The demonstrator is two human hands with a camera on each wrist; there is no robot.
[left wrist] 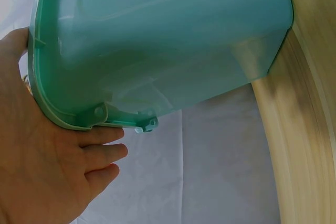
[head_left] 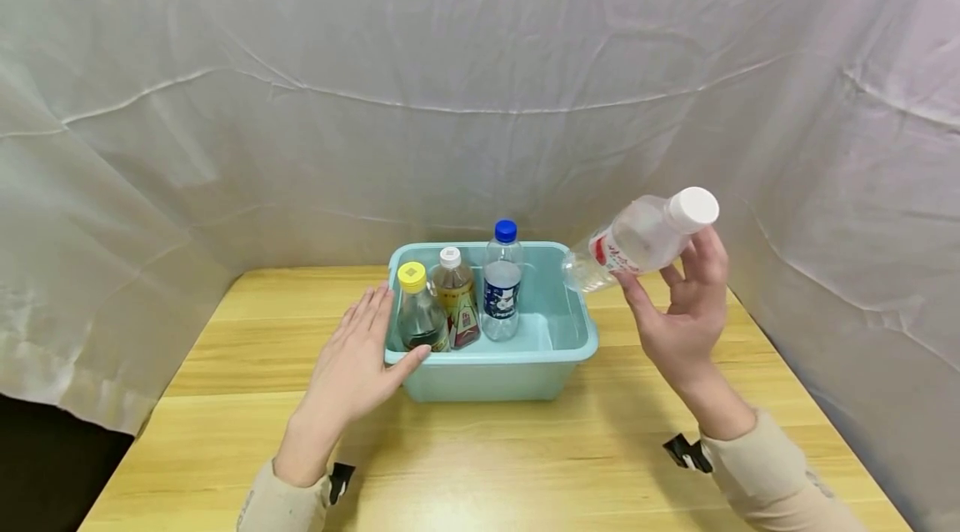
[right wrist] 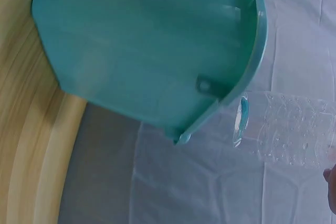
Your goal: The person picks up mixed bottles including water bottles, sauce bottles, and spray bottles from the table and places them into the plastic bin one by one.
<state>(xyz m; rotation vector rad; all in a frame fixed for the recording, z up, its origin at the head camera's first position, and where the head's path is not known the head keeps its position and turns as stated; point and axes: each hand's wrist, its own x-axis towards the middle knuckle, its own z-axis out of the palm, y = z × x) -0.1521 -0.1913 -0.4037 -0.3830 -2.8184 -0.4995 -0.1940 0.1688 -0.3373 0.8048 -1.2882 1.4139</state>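
My right hand (head_left: 686,307) grips a clear plastic bottle (head_left: 651,232) with a white cap and a red-and-white label. The bottle tilts, cap up to the right, its base overlapping the right rim of a light teal plastic bin (head_left: 480,378). In the right wrist view the ridged lower part of the bottle (right wrist: 289,127) shows beside the rim. My left hand (head_left: 352,365) rests on the bin's left corner, fingers extended along the side and thumb over the front rim. Inside stand a yellow-capped bottle (head_left: 420,319), a white-capped bottle (head_left: 455,290) and a blue-capped bottle (head_left: 502,278).
The bin stands on a light wooden table (head_left: 480,465). Pale grey cloth (head_left: 465,57) hangs behind the table and along both sides. Inside the bin, bare floor (head_left: 543,332) shows to the right of the blue-capped bottle.
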